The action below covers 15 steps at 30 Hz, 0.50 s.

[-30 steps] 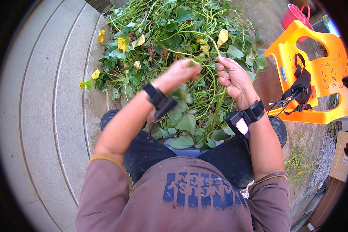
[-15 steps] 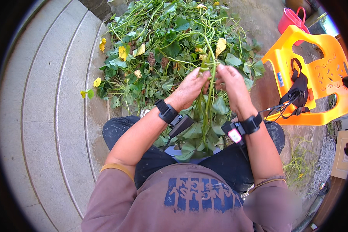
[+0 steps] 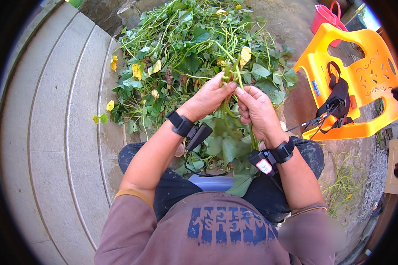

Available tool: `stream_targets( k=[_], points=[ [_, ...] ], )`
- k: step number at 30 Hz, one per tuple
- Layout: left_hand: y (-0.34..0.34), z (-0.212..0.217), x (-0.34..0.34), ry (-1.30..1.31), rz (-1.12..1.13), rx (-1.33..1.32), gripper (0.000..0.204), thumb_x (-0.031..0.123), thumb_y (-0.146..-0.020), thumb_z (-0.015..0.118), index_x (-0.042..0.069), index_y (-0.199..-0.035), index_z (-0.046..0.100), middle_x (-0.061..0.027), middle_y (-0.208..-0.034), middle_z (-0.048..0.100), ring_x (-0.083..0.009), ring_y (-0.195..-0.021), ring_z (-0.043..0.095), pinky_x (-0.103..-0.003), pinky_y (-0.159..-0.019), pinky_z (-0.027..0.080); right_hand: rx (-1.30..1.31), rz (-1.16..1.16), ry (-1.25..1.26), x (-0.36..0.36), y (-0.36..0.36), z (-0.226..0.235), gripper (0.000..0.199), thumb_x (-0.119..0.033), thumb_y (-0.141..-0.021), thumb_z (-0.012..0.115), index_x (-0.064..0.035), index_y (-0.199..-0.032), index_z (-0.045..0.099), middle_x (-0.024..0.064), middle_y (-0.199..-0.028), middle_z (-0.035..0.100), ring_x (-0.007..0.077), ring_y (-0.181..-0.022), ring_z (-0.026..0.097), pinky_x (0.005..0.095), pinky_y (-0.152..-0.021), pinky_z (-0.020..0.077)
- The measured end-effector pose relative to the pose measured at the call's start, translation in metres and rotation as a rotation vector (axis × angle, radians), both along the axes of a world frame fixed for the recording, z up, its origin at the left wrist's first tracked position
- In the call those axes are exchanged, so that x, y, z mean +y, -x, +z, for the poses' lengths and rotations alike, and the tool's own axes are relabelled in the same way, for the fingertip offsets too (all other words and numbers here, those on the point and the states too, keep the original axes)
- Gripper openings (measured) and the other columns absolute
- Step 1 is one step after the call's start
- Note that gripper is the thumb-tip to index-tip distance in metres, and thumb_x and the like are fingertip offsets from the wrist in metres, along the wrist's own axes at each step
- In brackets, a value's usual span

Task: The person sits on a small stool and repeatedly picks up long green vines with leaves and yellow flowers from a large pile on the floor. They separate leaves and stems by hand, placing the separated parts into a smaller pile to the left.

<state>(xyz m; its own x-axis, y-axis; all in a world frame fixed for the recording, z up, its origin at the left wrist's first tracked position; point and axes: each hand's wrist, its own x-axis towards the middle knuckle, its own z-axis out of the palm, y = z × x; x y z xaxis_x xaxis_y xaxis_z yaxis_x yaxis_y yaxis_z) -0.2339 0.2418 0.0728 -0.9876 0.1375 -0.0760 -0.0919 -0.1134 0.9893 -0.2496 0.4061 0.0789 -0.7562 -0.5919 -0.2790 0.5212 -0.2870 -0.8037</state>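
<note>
My left hand [image 3: 211, 98] is closed around a bunch of green leafy vines [image 3: 228, 70], its thumb and fingers pinching the stems. Close beside it, my right hand [image 3: 258, 110] pinches a stem of the same bunch between thumb and forefinger. Heart-shaped leaves [image 3: 229, 149] hang from the bunch below my hands, partly blurred. Between my knees, a pale bluish-white container [image 3: 213, 183] shows only in part under the leaves. Ahead lies a big tangled heap of vines [image 3: 192, 46], green with some yellow and withered leaves.
Grey stone steps [image 3: 53, 132] rise along the left. An orange plastic chair [image 3: 367, 84] stands at the right, with a black strapped bag [image 3: 337, 99] on it. Behind it is a red bucket [image 3: 325, 20]. Loose stems [image 3: 342, 183] lie on the ground below the chair.
My right hand has come left and down, closer to my left hand. The hanging leaves have swung and spread, uncovering more of the pale container.
</note>
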Motion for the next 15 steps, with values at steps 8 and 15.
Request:
stream_targets(
  k=[8,15],
  points=[
    [0.019,-0.037,-0.029,1.181,-0.007,0.673,0.018,0.006,-0.076,0.054,0.002,-0.091,0.045,-0.0168,-0.088,0.055,-0.0356,-0.085,0.054,-0.041,-0.072,0.046,-0.206,0.047,-0.031,-0.008,-0.007,-0.007,0.019,-0.025,-0.092,0.048,-0.0076,-0.085,0.049,-0.0055,-0.060,0.038,0.0033,-0.045,0.029,0.0174,-0.038,0.0222],
    [0.028,-0.051,-0.081,1.351,0.087,0.458,0.020,0.009,-0.079,0.055,0.004,-0.094,0.043,-0.0187,-0.087,0.055,-0.0373,-0.084,0.055,-0.042,-0.070,0.046,-0.258,0.154,0.006,-0.007,-0.006,-0.012,0.021,-0.024,-0.093,0.046,-0.0068,-0.082,0.050,-0.0053,-0.058,0.039,0.0035,-0.044,0.029,0.0172,-0.037,0.0242]
  ],
)
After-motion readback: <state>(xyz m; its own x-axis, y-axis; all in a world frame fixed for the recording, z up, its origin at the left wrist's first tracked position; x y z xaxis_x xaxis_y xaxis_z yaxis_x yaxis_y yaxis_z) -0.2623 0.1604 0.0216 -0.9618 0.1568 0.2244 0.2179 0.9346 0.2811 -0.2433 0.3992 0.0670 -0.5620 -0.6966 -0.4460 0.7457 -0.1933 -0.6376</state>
